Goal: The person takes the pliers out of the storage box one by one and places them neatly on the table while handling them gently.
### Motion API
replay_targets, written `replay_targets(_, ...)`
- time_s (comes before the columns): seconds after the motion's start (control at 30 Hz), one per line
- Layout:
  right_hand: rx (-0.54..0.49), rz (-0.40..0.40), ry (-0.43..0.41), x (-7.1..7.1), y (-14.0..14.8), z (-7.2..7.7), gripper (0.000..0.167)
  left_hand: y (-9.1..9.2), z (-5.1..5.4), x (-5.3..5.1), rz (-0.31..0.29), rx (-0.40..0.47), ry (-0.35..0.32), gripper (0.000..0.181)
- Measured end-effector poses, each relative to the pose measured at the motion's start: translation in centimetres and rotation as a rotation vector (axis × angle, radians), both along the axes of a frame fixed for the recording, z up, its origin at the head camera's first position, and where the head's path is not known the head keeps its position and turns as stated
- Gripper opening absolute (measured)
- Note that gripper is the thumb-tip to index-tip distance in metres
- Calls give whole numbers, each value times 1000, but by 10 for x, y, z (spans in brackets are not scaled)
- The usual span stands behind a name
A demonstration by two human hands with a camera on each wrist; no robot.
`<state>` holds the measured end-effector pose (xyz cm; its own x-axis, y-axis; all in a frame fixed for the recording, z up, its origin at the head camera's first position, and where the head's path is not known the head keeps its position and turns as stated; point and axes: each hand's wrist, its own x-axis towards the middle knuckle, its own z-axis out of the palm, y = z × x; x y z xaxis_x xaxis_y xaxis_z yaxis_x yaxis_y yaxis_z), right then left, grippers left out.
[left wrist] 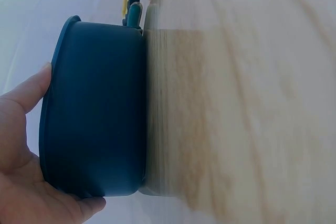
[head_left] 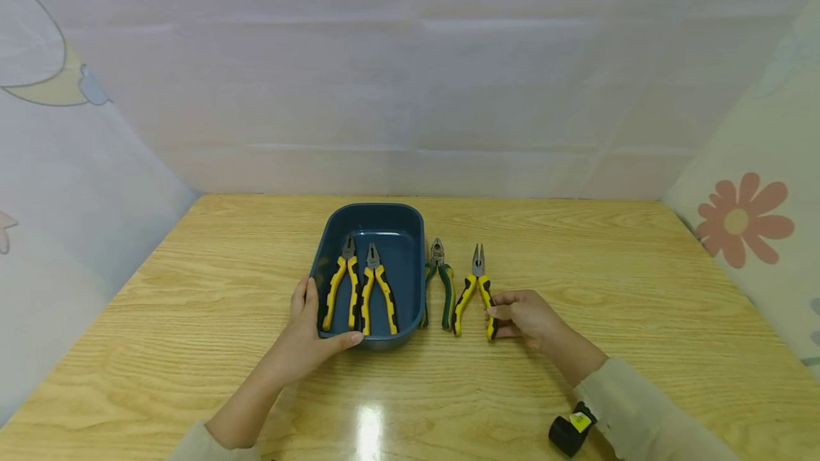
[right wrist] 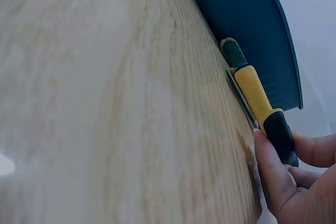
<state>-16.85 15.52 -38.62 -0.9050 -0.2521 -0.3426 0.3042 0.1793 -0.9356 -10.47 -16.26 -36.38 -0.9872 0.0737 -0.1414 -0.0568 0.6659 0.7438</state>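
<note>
To the right of the dark blue, round-cornered bin (head_left: 406,272), a pair of long-nose pliers with yellow-and-black handles (head_left: 470,288) is held by the right hand (head_left: 522,315), the handle farther from the bin being pinched between thumb and fingers. The hand is placed on the far side of these pliers from the bin. Between them and the bin, just beside its wall, a pair of green-handled metal pliers (head_left: 447,292) is seen. The bin's near left corner is gripped by the left hand (head_left: 304,340).

Inside the bin, two pairs of yellow-and-black combination pliers (head_left: 386,287) are shown side by side by the head view alone. By the left wrist view, the bin's tall outer wall is revealed; by the right wrist view, a finger is shown on the table-facing side of the pinched handle.
</note>
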Motion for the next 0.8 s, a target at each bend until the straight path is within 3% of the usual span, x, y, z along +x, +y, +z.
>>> replay_targets(0.8, 69, -23, -25, -5, -5, -2, 37, -1, 0, -1, -5, 8, 1, 112)
